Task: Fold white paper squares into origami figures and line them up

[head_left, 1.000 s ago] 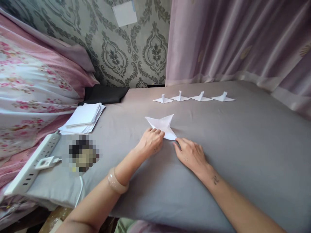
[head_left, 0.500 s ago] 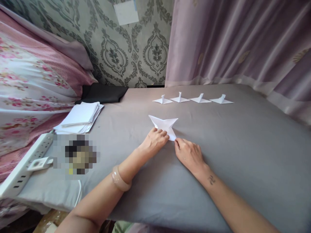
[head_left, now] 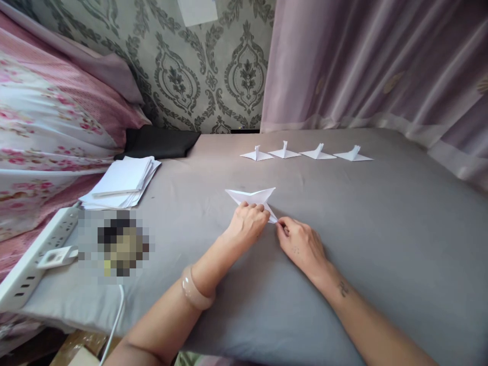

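A folded white paper (head_left: 251,196) with pointed corners lies on the grey-covered surface in front of me. My left hand (head_left: 249,222) is closed over its near side, fingers bent and pressing on it; the part under the fingers is hidden. With thumb and forefinger, my right hand (head_left: 301,244) pinches the near right tip of the same paper. Farther back stands a row of several finished-looking white paper figures (head_left: 285,151), each with a flat pointed base and an upright middle part.
At the left lies a stack of white paper sheets (head_left: 124,178), with a black folded item (head_left: 160,142) behind it. A white power strip (head_left: 41,254) with a plug and a white cable (head_left: 119,310) runs along the left edge. Curtains (head_left: 343,66) hang at the back right.
The folded paper has turned slightly, and its far left point sits lower and farther left. My left hand has shifted a little right over it. The camera view has moved slightly.
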### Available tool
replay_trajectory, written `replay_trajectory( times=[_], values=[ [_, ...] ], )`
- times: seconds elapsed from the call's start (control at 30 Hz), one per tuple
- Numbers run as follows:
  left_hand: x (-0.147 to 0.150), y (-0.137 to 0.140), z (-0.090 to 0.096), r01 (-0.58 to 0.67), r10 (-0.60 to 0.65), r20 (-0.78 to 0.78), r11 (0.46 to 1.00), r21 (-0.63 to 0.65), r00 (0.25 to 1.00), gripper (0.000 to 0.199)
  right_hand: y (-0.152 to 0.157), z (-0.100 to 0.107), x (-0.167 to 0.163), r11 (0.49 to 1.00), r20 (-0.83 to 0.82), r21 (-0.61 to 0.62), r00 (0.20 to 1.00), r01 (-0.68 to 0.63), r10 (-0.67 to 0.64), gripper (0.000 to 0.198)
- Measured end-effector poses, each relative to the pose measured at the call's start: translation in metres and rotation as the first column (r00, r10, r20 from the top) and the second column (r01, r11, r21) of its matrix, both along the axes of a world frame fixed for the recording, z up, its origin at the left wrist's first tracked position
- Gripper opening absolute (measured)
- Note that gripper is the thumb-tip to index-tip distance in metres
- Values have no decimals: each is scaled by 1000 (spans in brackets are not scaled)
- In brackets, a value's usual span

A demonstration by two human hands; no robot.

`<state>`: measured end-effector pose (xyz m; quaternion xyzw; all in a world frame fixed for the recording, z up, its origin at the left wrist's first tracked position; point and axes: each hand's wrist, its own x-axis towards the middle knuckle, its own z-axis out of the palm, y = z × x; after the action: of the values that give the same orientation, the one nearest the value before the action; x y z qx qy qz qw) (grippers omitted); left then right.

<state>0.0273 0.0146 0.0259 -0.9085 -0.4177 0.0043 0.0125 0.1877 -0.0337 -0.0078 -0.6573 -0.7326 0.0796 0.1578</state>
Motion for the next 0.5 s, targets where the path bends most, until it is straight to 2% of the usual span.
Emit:
replay_trajectory(
  times=[0.23, 0.4, 0.5],
  values=[
    [4, 4, -8, -37, 36, 41, 998, 44, 999, 19, 3, 0, -1, 999, -3, -21, 999, 48, -49, 17],
    [5, 6, -1, -12, 12, 16, 1000, -7, 1000, 16, 0, 4, 5, 998, -62, -44, 997, 37, -39, 15],
    [7, 8, 3, -4, 4, 8, 1000, -30, 1000, 16, -6, 5, 10, 1000, -65, 0, 997, 31, -31, 20]
  ],
)
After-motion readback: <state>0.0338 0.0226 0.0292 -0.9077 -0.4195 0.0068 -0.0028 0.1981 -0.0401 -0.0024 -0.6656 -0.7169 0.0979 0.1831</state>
